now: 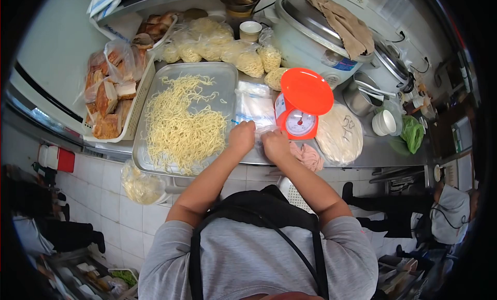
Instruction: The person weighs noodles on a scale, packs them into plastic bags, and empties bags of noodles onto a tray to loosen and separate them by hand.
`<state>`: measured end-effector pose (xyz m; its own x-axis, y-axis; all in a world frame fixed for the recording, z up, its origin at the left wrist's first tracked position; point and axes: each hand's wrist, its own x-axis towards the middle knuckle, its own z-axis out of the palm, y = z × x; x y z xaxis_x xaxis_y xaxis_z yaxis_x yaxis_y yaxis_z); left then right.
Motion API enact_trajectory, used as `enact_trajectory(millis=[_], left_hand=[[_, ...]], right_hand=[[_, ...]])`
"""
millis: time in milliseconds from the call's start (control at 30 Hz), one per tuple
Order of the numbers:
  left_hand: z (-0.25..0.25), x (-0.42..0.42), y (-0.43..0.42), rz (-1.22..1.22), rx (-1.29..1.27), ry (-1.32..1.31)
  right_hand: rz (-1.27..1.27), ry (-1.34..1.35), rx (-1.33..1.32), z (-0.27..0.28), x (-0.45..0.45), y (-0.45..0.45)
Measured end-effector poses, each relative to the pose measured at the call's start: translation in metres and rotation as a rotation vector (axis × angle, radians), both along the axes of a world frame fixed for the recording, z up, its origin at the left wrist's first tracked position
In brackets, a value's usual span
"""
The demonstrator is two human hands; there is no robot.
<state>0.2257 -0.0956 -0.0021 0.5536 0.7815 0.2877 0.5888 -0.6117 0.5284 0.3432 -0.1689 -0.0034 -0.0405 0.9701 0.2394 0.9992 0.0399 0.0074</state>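
Observation:
My left hand (242, 138) and my right hand (276, 145) are close together at the table's front edge, fingers closed. Thin clear plastic, apparently a plastic bag (265, 130), shows between them, pinched by both. Just beyond lies a stack of clear plastic bags (252, 109). Left of my hands, a metal tray (223, 72) holds a loose spread of yellow noodles (181, 129). On the right stands an orange kitchen scale (302, 123) with a round red-orange pan (307, 91); nothing lies on the pan. A pink cloth (306, 156) is beside my right hand.
Bagged noodle portions (207, 39) line the back. A crate (146, 88) of roasted meat stands left, large lidded cookers (310, 36) behind. A marked bag of flat round wrappers (340, 133) lies right, near white bowls (383, 122). Other people (448, 212) stand behind on both sides.

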Motion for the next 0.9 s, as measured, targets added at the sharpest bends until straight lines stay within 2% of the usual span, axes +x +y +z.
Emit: enact_trajectory(millis=[167,267,367,467,567,667,767,900], left_hand=[[-0.004,-0.004,0.007,0.027,-0.132,-0.061],[-0.002,-0.007,0.013,0.067,-0.171,-0.072],[-0.005,-0.009,0.018,0.064,-0.202,-0.119],[0.017,-0.005,0.006,0.01,-0.095,-0.604],[0.047,-0.004,-0.002,-0.114,0.154,-0.492],[0.034,-0.003,0.006,-0.098,0.08,-0.388],[0.029,-0.004,0.009,-0.105,0.024,-0.376],[0.026,-0.005,0.011,-0.077,-0.035,-0.459]], right_hand=[[0.07,0.222,0.131,0.041,0.0,-0.002],[0.059,0.398,0.186,0.045,0.009,0.007],[-0.004,0.348,0.169,0.07,0.009,0.009],[-0.042,0.348,0.122,0.078,0.014,0.017],[0.155,0.43,0.247,0.064,0.019,0.03],[0.124,0.395,0.232,0.069,0.011,0.028],[-0.009,0.575,0.153,0.071,0.01,0.024],[0.027,0.469,0.255,0.065,0.011,0.018]])
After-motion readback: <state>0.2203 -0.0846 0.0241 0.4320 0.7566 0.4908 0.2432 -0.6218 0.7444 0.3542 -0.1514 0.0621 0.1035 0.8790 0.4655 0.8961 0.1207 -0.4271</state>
